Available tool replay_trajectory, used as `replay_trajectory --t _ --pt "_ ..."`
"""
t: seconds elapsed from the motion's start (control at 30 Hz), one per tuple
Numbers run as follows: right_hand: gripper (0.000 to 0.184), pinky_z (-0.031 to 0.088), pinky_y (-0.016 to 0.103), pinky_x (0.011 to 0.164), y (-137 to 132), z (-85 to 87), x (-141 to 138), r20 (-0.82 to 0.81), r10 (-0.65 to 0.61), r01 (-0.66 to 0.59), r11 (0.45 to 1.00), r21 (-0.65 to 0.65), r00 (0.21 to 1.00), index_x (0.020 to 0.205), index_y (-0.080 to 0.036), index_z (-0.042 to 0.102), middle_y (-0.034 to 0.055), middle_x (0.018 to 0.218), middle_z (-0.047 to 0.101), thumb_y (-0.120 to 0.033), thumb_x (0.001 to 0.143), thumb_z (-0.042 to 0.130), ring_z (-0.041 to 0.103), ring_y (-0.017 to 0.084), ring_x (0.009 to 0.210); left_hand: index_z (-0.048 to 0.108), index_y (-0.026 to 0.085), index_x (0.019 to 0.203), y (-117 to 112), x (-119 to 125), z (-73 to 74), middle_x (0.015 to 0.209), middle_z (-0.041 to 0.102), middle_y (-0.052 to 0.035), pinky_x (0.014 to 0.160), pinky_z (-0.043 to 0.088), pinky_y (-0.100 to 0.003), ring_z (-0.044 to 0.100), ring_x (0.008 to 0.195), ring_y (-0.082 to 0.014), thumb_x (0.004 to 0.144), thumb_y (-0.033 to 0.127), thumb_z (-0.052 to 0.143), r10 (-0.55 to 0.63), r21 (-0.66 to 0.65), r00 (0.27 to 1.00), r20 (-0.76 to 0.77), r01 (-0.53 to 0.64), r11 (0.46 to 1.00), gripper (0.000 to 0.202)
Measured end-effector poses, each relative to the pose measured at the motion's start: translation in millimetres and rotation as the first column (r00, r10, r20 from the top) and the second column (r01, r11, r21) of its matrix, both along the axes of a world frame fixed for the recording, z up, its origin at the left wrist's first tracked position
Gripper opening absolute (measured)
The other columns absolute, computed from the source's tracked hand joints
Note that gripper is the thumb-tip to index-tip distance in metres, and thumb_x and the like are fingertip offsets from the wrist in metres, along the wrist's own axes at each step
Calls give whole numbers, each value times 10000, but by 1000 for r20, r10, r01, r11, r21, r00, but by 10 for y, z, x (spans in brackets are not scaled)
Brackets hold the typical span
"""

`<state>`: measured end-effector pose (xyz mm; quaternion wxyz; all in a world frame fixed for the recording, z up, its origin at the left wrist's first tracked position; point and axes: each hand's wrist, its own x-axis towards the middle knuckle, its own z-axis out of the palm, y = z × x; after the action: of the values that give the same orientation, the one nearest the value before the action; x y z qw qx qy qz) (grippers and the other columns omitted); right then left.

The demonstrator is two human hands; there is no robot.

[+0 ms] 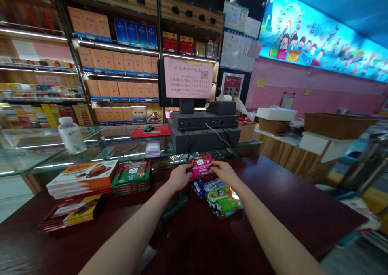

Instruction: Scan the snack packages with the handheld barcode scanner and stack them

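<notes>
A magenta and brown chocolate packet (200, 166) is held up between my two hands, above the dark wooden counter. My left hand (179, 177) pinches its left edge, and my right hand (224, 172) pinches the right edge. Just below lie blue snack packets (212, 186) and a green packet with a panda (223, 200), partly under my right forearm. To the left, a stack of green packets (133, 174) stands beside flat orange and white boxes (86, 176). Yellow and dark red chocolate bars (74, 212) are piled in front of those boxes. A dark object (175, 207) lies near my left forearm.
A cash register (203, 123) with a pink sign (188, 79) stands behind the packets on a glass display case (100, 145). A clear bottle (71, 136) is at the left. Shelves of boxes (121, 62) line the back. Brown baskets (336, 124) sit at the right.
</notes>
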<state>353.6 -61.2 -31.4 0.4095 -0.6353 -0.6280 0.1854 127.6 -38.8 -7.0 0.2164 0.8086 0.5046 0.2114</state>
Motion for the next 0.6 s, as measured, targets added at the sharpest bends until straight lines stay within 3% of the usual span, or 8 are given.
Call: replay_trajectory --t 0.2,0.37,0.5,0.6 --pt "360 557 336 812 -86 91 -402 -57 92 -90 995 41 994 1122 -205 753 38 909 790 -226 799 596 726 238 854 652 239 1279 -154 -448 157 1293 689 -38 1040 445 -301 632 1200 -213 839 226 577 21 83 999 29 -24 996 446" --pt "400 538 356 913 -112 130 -752 -99 227 -218 971 95 969 1164 -218 731 34 1068 771 -193 806 555 710 229 979 618 220 1311 -273 -826 235 1326 667 -55 1062 431 -320 617 1222 -209 865 213 555 52 157 997 51 -59 986 450" --pt "438 510 388 983 -125 127 -994 -112 214 -205 975 88 970 1214 -175 699 83 1182 733 -173 801 553 696 230 1024 608 197 1315 -323 -1093 225 1338 654 -85 1094 408 -366 595 1245 -230 857 200 573 72 219 996 58 -83 972 459" --pt "462 487 396 1027 -137 105 -1153 -137 226 -210 970 125 964 1239 -180 680 88 1252 700 -158 798 548 673 223 1086 616 221 1299 -353 -1290 143 1346 646 -96 1137 352 -471 553 1292 -262 840 202 610 86 339 996 40 -94 936 460"
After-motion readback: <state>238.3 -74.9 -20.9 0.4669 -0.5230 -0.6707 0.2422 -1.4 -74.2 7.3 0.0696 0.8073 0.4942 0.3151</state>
